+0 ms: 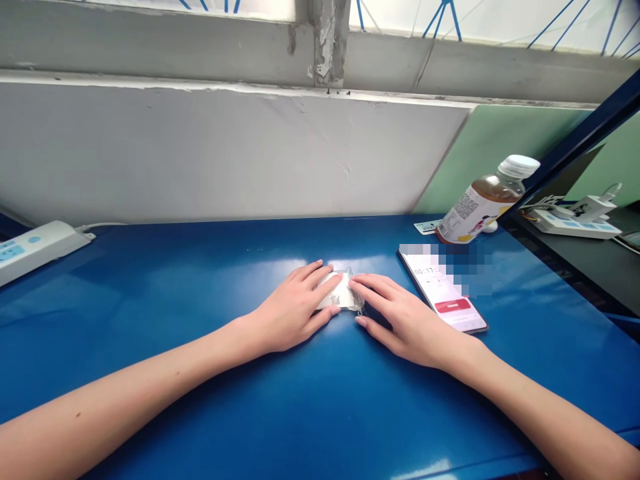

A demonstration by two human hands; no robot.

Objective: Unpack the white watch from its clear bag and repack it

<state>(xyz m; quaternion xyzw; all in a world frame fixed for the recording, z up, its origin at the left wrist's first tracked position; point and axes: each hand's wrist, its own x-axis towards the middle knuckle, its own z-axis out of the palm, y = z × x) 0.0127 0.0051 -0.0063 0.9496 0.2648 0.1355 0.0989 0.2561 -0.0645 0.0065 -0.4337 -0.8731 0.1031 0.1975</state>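
A small flat white packet point(344, 293) with a clear, shiny wrapper edge lies on the blue table point(320, 413). My left hand point(299, 303) rests over its left part with the fingers spread, covering that side. From the right, my right hand point(400, 317) reaches to the packet's right edge, fingertips at the clear wrapper and fingers apart. What the packet contains cannot be made out. Just beyond my right hand lies a phone point(453, 305) with a timer on its lit screen, partly blurred out.
A bottle point(483, 200) of brown drink with a white cap stands at the back right, beside a small card point(426, 227). One white power strip point(40, 247) lies at the left edge; another power strip point(575, 223) is beyond the blue post at right. A wall closes the back.
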